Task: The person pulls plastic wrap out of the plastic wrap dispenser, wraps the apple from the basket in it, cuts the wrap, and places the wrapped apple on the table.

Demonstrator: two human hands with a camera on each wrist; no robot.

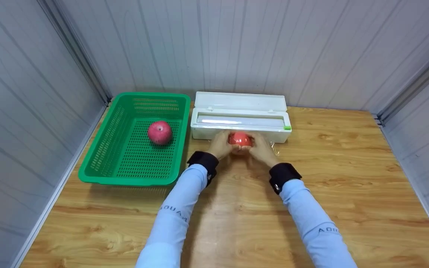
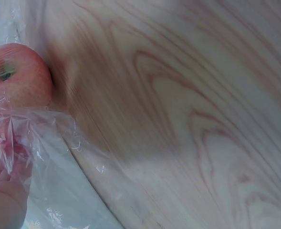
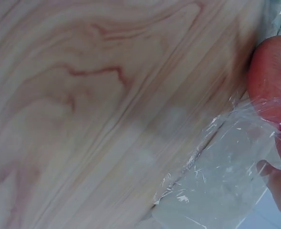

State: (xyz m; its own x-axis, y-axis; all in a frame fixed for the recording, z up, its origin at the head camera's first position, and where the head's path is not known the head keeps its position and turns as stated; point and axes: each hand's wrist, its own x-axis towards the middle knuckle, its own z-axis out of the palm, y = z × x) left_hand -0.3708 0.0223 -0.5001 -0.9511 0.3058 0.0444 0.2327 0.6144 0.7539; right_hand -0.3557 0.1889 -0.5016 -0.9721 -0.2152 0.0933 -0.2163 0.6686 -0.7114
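A red apple (image 1: 241, 139) is on the table between both hands, close against the front of a white cling film box (image 1: 207, 132). Clear plastic wrap (image 2: 59, 157) lies over and around this apple, crinkled and loose at its sides. On the apple's left, my left hand (image 1: 222, 146) pinches the wrap with curled fingers. My right hand (image 1: 262, 149) does the same from the other side, its thumb (image 3: 266, 168) showing near the film (image 3: 221, 162). In the head view the hands partly hide the apple, and the fingertips are hard to make out.
To the left stands a green plastic basket (image 1: 84, 173) with another apple (image 1: 159, 132) inside. The box's lid (image 1: 240, 101) is raised at the back, a film roll (image 1: 237, 121) in its slot, and a small green piece (image 1: 287, 127) sits at its right end. Panel walls surround the wooden table (image 1: 348, 167).
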